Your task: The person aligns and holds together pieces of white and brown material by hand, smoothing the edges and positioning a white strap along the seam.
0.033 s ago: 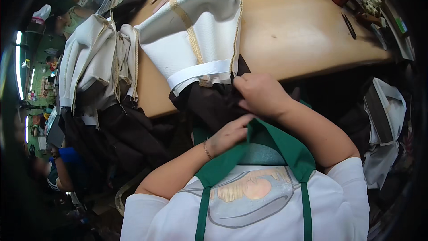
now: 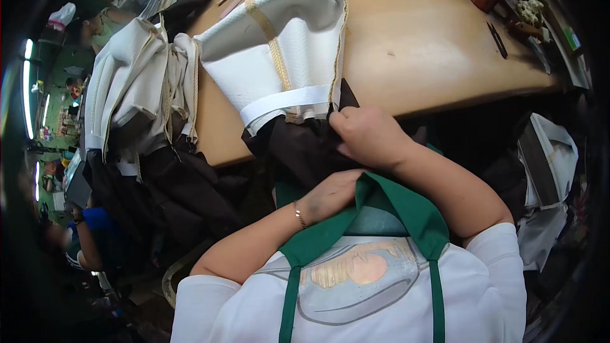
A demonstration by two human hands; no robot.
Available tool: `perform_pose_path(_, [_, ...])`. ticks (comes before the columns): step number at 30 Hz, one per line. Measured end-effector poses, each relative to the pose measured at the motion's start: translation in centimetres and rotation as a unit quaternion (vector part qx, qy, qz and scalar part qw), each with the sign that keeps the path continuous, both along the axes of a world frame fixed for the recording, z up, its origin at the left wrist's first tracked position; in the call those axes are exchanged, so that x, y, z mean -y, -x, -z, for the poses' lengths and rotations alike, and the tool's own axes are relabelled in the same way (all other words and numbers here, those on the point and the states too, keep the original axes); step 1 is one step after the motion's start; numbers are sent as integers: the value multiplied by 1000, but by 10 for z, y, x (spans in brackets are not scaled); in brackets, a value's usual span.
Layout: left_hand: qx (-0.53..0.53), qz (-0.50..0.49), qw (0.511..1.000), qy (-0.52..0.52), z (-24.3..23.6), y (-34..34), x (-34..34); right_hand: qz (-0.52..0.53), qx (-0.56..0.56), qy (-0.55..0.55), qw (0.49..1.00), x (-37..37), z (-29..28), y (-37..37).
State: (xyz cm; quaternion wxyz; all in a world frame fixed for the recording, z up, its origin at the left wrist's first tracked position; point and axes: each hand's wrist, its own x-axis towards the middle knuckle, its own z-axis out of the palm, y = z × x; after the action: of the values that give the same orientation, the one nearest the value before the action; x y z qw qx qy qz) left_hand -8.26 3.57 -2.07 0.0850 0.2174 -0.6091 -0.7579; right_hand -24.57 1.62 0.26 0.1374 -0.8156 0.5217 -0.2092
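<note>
both hands, right hand point(image 2: 368, 136) and left hand point(image 2: 330, 194), clamped on half-hidden dark fabric point(image 2: 298, 146)

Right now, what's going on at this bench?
A person in a green apron is handling a white and dark brown fabric piece that lies over the edge of a wooden table. The right hand grips the dark fabric just below the white band. The left hand presses the dark fabric lower down, near the apron. More similar pieces are piled at the left.
</note>
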Motion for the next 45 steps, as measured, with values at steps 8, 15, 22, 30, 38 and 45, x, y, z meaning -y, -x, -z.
perform_pose_path(8, [-124, 150, 840, 507, 36, 63, 18, -75, -87, -72, 991, 11, -22, 1])
perform_pose_path(15, [38, -297, 909, -289, 9, 51, 31, 5, -50, 29, 998, 5, -18, 25])
perform_pose_path(22, [-78, -535, 797, -270, -7, 50, 18, 45, -31, 49, 997, -19, -3, 13])
perform_pose_path(30, [126, -386, 672, 619, 50, -23, 16, 0, 104, -158, 982, -54, 5, -39])
perform_pose_path(38, [27, -220, 958, 184, 2, -54, 10, -168, 125, -286, 935, -39, 0, -37])
perform_pose_path(45, [-203, -404, 850, -271, -21, -62, 12, -128, 213, -213, 945, 27, -51, 61])
